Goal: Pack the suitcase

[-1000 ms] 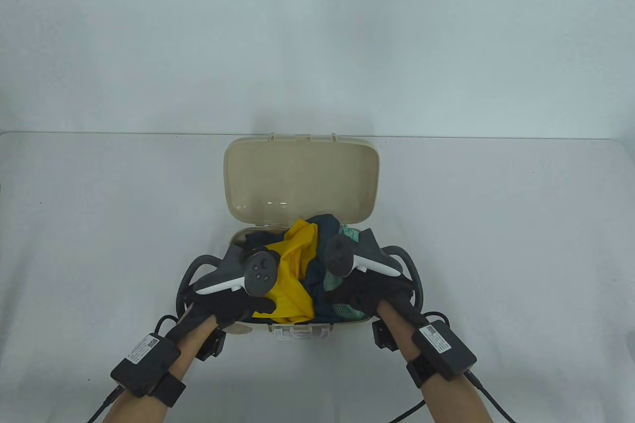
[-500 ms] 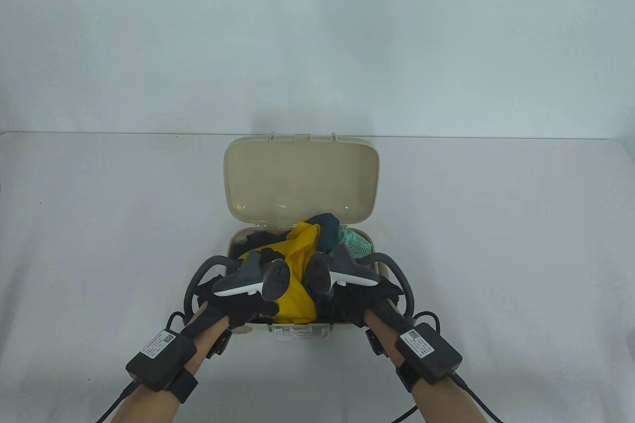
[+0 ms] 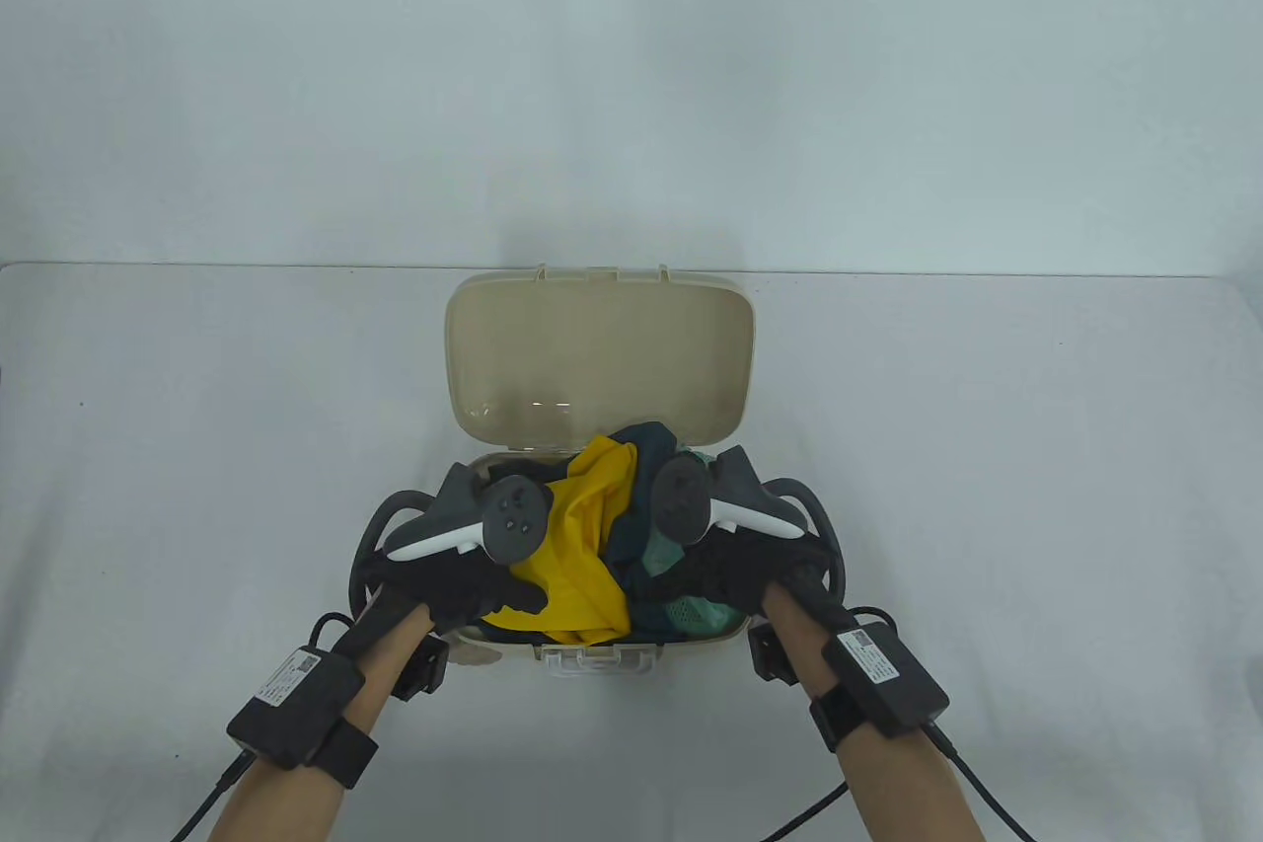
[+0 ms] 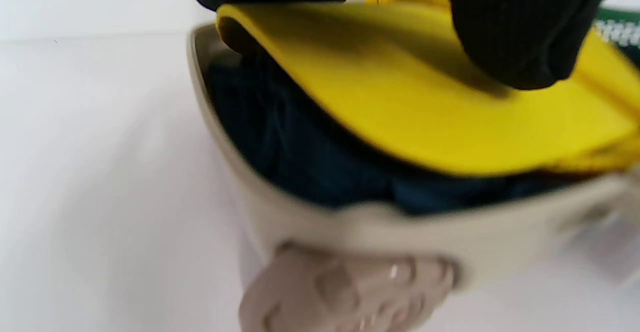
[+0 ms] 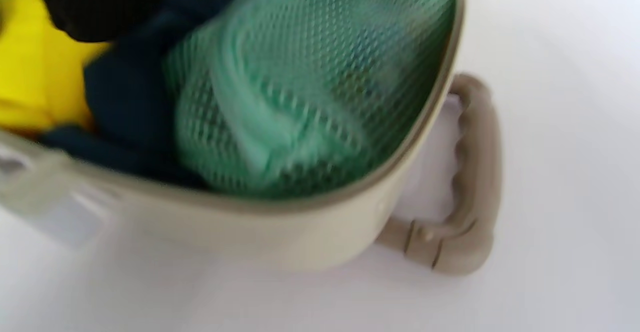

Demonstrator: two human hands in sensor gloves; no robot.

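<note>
The beige suitcase [image 3: 592, 656] lies open near the table's front edge, its lid [image 3: 602, 348] tipped back. It is heaped with a yellow garment [image 3: 582, 536], a dark blue garment [image 3: 641, 447] and green mesh fabric [image 3: 691, 613]. My left hand [image 3: 459, 580] presses down on the yellow garment [image 4: 410, 102] at the front left; its gloved fingers [image 4: 520, 37] lie on top of the fold. My right hand [image 3: 735, 575] rests on the front right of the pile, one fingertip [image 5: 95, 2] on the dark blue garment [image 5: 125, 97] beside the green mesh [image 5: 300, 87].
The suitcase wall [image 5: 280, 232] has a beige side handle [image 5: 475, 172] on the right and another handle [image 4: 345, 292] on the left. White table [image 3: 987, 487] surrounds the case. Cables trail from both wrists toward the bottom edge.
Half a second ago both hands were drawn together over the middle of the pile. They have since moved apart and slightly away from me, back to the case's front corners.
</note>
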